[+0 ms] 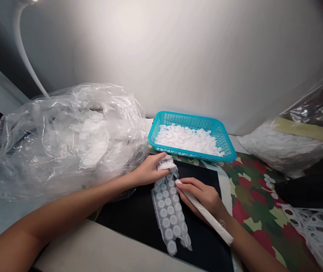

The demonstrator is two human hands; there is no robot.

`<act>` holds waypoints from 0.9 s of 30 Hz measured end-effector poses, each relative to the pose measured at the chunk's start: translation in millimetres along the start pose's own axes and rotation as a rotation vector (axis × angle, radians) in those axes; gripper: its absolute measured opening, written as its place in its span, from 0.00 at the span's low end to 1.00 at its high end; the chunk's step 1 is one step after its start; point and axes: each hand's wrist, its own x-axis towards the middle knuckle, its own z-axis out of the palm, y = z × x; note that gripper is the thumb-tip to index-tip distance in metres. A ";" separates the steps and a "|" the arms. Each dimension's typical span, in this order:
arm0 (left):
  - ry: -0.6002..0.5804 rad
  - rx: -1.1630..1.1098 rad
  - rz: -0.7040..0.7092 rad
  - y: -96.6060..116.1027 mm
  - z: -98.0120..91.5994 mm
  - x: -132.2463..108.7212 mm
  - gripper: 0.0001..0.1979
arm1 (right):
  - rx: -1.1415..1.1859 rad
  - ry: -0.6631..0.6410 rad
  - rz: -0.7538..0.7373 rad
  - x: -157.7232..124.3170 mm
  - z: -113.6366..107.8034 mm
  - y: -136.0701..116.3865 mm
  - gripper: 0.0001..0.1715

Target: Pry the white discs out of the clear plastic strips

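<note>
My left hand [150, 169] is closed on the far end of a translucent sheet of round caps [165, 211], where a crumpled white piece [166, 163] bulges between thumb and fingers. Several rows of ring-like discs run along the sheet toward me. It lies on a black mat [130, 215]. Closed round a white, wrapped-looking stick [206, 215], my right hand [202, 194] rests just right of the sheet. The stick's tip is close to the sheet's right edge; whether they touch I cannot tell.
Behind the mat stands a turquoise basket [229, 151] of small white discs. A large clear plastic bag [65, 143] with white pieces fills the left. Another full bag [280, 147] and white perforated scraps [317, 234] are at right, by a camouflage-patterned cloth [243, 189]. A lamp neck [27, 56] rises back left.
</note>
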 end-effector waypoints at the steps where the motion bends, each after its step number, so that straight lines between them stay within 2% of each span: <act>1: -0.002 0.000 -0.001 0.3 -0.1 0.1 0.06 | -0.001 0.003 0.004 0.1 0.3 0.2 0.08; 27: 0.008 -0.060 -0.051 -1.1 3.5 1.6 0.08 | -0.016 -0.003 0.011 -0.9 5.7 2.7 0.09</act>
